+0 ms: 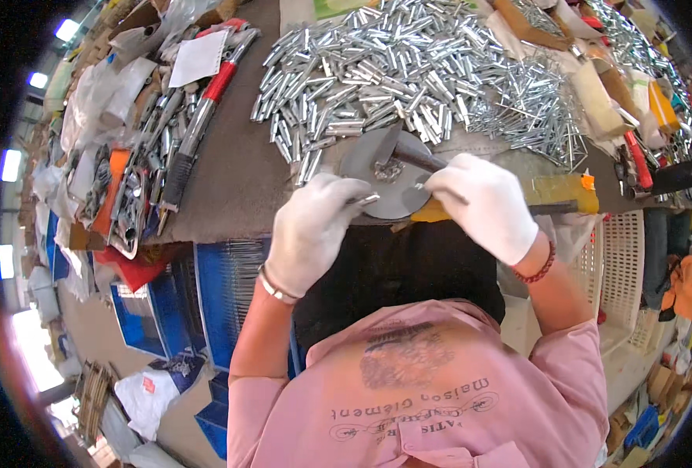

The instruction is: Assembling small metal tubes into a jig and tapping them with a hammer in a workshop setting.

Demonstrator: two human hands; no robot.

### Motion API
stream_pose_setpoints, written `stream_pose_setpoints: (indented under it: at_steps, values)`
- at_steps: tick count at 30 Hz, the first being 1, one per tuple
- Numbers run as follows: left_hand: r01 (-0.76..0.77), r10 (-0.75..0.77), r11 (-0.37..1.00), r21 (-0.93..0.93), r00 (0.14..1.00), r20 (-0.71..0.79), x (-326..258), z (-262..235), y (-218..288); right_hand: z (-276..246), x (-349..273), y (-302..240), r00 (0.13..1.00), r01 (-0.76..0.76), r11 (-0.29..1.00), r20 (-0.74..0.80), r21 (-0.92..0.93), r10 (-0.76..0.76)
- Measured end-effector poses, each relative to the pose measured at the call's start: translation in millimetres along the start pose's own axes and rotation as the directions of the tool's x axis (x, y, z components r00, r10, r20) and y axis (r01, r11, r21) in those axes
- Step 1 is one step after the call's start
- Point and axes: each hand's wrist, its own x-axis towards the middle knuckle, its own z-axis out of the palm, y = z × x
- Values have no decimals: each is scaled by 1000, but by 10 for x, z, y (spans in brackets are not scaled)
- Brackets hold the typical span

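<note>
My left hand [313, 226], in a white glove, pinches a small silvery metal piece [368, 199] above the front edge of a round grey metal plate [397, 204]. My right hand [482, 199], also gloved, has its fingertips pressed together at the plate's right side. What they hold is too small to make out. A hammer [416, 158] has its head over the plate, and its handle runs behind my right hand; whether the palm grips it is hidden. Small shiny bits [389, 170] lie on the plate beside the hammer head.
Loose silvery metal sleeves [361, 74] heap behind the plate, with thin pins [537, 117] at their right. Tools, including a red-and-black bar [202, 117], crowd the left of the bench [229, 175]. Yellow tape [568, 189] lies right. Blue crates [229, 292] and a white basket [623, 265] stand below.
</note>
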Motion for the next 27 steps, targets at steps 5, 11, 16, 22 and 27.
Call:
stream_pose_setpoints:
  at_steps: [5,11,16,22,27]
  values:
    - [-79,76,995,53,996,49,30,104,-76,263,46,-64,999,26,999,40,-28,-24]
    - [-24,25,998,63,1000,-4,56,195,-103,292,101,-43,999,14,1000,45,-17,-14]
    - [24,-23,999,31,999,-29,72,226,-115,316,69,-53,999,30,1000,45,-7,-29]
    - [10,-9,1000,20,999,-42,95,280,-196,350,92,-48,998,63,996,21,-58,-62]
    - [1,0,999,45,999,-34,65,284,-174,364,112,-52,992,124,990,26,-73,-123]
